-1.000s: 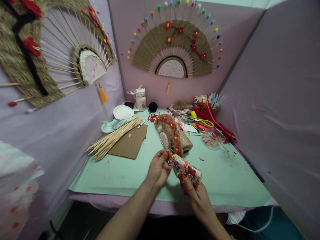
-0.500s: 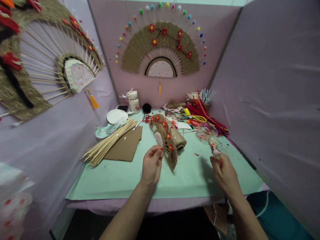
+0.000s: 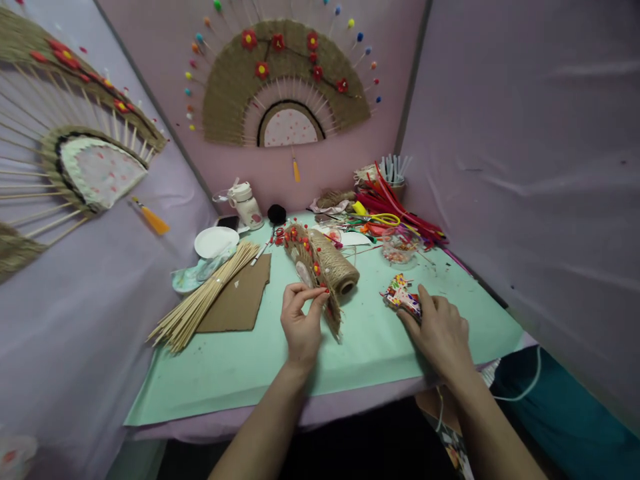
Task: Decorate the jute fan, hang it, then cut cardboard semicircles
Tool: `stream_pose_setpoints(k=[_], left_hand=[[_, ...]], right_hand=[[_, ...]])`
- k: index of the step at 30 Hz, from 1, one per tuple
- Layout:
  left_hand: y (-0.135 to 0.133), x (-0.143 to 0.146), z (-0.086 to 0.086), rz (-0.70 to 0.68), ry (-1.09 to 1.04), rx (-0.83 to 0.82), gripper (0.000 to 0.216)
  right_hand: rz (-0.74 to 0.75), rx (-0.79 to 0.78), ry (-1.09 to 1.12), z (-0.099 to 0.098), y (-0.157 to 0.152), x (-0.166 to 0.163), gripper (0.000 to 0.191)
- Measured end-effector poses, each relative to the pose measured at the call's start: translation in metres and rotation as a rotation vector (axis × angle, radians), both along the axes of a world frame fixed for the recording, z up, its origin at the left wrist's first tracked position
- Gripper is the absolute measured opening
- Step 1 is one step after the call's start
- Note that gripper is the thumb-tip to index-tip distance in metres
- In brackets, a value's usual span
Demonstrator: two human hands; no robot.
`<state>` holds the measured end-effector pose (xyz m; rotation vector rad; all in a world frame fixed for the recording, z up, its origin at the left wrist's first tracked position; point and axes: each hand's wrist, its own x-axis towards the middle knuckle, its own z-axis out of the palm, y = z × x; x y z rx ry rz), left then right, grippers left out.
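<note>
While my left hand (image 3: pixel 300 323) pinches the rim of the small jute fan (image 3: pixel 313 263) standing on edge against the twine spool (image 3: pixel 344 273) and my right hand (image 3: pixel 440 330) lies over the flower-printed glue gun (image 3: pixel 400 297) on the mat (image 3: pixel 240 360), its grip hidden from me, I judge the fan light, stiff and fragile, best held by that rim.

Left hand (image 3: pixel 300 325) pinching small fan (image 3: pixel 315 270) upright, right hand (image 3: pixel 437 330) on patterned glue gun (image 3: pixel 401 298) — green table (image 3: pixel 240 363)

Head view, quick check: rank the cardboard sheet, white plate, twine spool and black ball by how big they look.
1. cardboard sheet
2. white plate and twine spool: look alike, and the spool sits nearer, so no ranking
3. black ball, smallest
</note>
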<state>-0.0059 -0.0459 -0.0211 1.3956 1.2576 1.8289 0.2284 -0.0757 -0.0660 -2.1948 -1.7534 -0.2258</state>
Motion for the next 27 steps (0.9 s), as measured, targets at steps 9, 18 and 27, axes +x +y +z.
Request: stream_pose_setpoints(k=[9, 18, 27], left_hand=[[0.003, 0.003, -0.010, 0.140, 0.271, 0.184, 0.005], [0.002, 0.002, -0.013, 0.238, 0.467, 0.297, 0.014], [0.002, 0.002, -0.011, 0.319, 0.635, 0.364, 0.017]], right_hand=[[0.636, 0.278, 0.553, 0.020, 0.000, -0.075, 0.058], [0.674, 0.276, 0.778, 0.014, 0.008, -0.106, 0.052], [0.689, 0.277, 0.835, 0.012, 0.010, -0.105, 0.048]])
